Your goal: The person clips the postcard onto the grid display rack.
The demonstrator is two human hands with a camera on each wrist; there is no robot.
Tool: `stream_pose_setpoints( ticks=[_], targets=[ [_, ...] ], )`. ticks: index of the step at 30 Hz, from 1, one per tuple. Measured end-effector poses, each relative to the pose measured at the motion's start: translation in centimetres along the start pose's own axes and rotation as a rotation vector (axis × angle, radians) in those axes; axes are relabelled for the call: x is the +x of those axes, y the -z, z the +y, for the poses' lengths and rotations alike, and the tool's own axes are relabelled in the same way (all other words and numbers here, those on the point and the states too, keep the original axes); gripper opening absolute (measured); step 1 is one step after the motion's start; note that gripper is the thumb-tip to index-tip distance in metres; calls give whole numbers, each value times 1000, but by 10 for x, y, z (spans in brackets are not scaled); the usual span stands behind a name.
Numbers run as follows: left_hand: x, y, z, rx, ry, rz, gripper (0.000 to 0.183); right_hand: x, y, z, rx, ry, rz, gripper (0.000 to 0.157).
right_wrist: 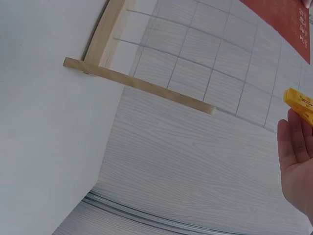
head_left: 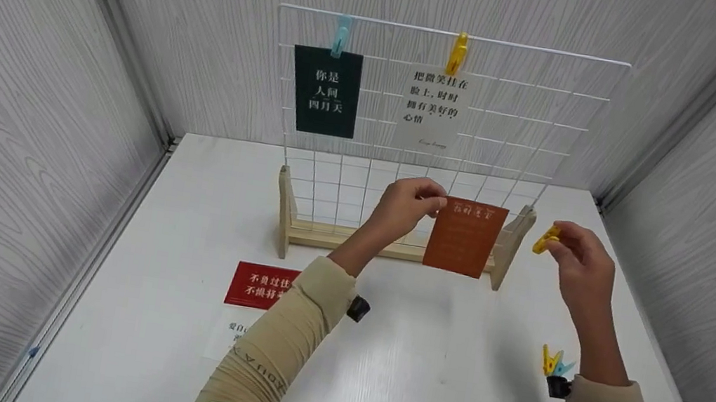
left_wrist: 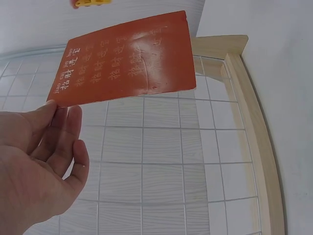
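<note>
My left hand (head_left: 405,207) pinches an orange-red card (head_left: 464,238) by its upper left corner, in front of the lower right part of a white wire grid (head_left: 372,153). In the left wrist view the card (left_wrist: 129,58) shows rows of characters, and the thumb and a finger (left_wrist: 49,110) grip its corner. Off to the right, my right hand (head_left: 584,267) pinches a yellow clothespin (head_left: 547,239) between thumb and fingers. The right wrist view has this clothespin (right_wrist: 301,104) partly cut off by the frame edge.
A blue clothespin (head_left: 340,37) holds a dark green card (head_left: 326,92) on the grid; a yellow clothespin (head_left: 457,54) holds a white card (head_left: 433,109). A red card (head_left: 256,285) and a white card (head_left: 232,331) lie under my left forearm. Spare clothespins (head_left: 554,361) lie by my right wrist.
</note>
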State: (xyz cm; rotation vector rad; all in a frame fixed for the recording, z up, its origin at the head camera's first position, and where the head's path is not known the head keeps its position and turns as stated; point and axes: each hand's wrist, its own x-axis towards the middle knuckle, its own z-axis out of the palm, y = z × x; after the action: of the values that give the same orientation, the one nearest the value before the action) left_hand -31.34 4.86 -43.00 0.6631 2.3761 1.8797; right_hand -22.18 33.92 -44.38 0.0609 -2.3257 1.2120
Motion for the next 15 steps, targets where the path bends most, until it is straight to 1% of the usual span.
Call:
stream_pose_setpoints(
  ticks=[3, 9, 15],
  targets=[
    [7, -2, 7, -4, -18, 12, 12, 4, 3, -6, 3, -13, 12, 32],
    [20, -5, 21, 12, -37, 34, 13, 15, 8, -17, 43, -40, 45, 31],
    [31, -7, 33, 34, -59, 42, 14, 28, 11, -24, 91, -18, 92, 30]
  ],
)
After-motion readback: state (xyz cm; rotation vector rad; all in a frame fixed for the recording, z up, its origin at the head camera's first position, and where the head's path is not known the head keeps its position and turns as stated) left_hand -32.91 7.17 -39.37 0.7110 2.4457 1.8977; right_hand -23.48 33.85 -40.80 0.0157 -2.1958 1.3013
